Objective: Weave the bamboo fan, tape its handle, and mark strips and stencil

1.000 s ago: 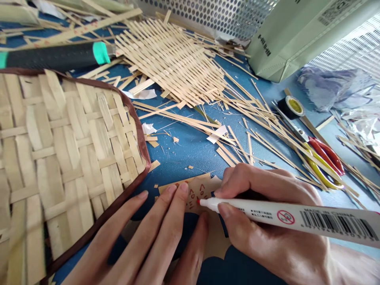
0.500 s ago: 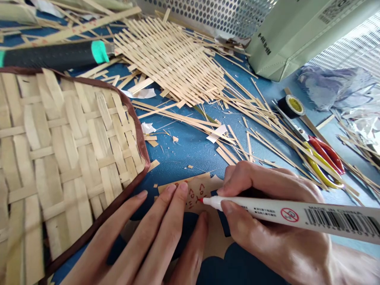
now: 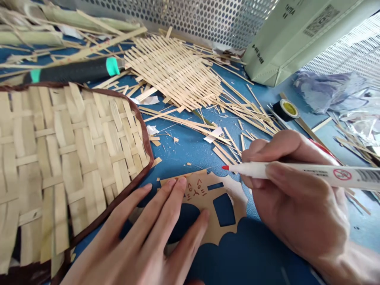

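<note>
My left hand (image 3: 142,233) lies flat with its fingertips on a tan cardboard cutout (image 3: 218,225), which has a scalloped edge and cut-out openings. Small red marks forming a cat-like face (image 3: 196,190) are drawn on the cardboard next to those fingertips. My right hand (image 3: 297,190) grips a white marker (image 3: 297,170) with a red tip. That tip sits just off the cutout's top edge. To the left lies a woven bamboo mat (image 3: 68,166) bound in brown fabric, close to my left hand.
A blue work mat (image 3: 184,154) is strewn with loose bamboo strips and scraps around a woven bamboo sheet (image 3: 175,75). Nearby are a tape roll (image 3: 287,109), a dark tool handle (image 3: 77,72), a pale green bag (image 3: 291,43), a plastic bag (image 3: 329,93) and a perforated metal panel (image 3: 178,19).
My right hand has lifted the marker off the cardboard and moved up and right, uncovering more of the cutout and its openings. More red marks show, and the view has shifted slightly.
</note>
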Demonstrator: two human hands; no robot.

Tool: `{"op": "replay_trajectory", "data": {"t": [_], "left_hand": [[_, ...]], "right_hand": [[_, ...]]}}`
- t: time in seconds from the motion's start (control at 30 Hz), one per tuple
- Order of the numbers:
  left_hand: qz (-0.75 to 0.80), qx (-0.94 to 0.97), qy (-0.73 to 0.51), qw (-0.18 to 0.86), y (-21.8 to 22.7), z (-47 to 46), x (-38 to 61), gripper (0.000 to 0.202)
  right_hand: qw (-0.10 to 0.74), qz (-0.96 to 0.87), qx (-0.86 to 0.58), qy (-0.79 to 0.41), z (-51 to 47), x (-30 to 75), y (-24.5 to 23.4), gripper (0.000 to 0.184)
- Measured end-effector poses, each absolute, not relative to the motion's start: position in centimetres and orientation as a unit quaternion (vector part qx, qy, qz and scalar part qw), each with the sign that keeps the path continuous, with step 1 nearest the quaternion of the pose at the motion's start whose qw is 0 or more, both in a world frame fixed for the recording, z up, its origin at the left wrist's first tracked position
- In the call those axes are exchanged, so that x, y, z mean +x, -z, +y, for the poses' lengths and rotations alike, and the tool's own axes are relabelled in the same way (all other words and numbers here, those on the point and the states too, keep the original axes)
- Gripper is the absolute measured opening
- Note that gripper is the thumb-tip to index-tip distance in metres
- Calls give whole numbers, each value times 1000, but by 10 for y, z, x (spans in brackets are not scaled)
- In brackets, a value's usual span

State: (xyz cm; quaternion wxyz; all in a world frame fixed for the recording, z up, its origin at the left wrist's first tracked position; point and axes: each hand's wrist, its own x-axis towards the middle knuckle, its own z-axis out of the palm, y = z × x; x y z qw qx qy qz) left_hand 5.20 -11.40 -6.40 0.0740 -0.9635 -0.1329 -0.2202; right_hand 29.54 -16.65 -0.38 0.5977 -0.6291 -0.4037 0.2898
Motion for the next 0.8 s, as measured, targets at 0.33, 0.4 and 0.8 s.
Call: {"op": "replay_trajectory", "data": {"t": [0.33, 0.4, 0.8], "left_hand": [[-174, -950, 258, 2, 55, -119, 54, 56], [-173, -950, 259, 3, 56, -119, 55, 55], [-156, -955, 251, 8, 51, -116, 58, 54]], "right_hand": [[657, -346, -566, -359, -157, 294, 9, 15], [656, -349, -567, -356, -158, 294, 9, 15], [636, -377, -578, -346, -161, 293, 10, 14]]}}
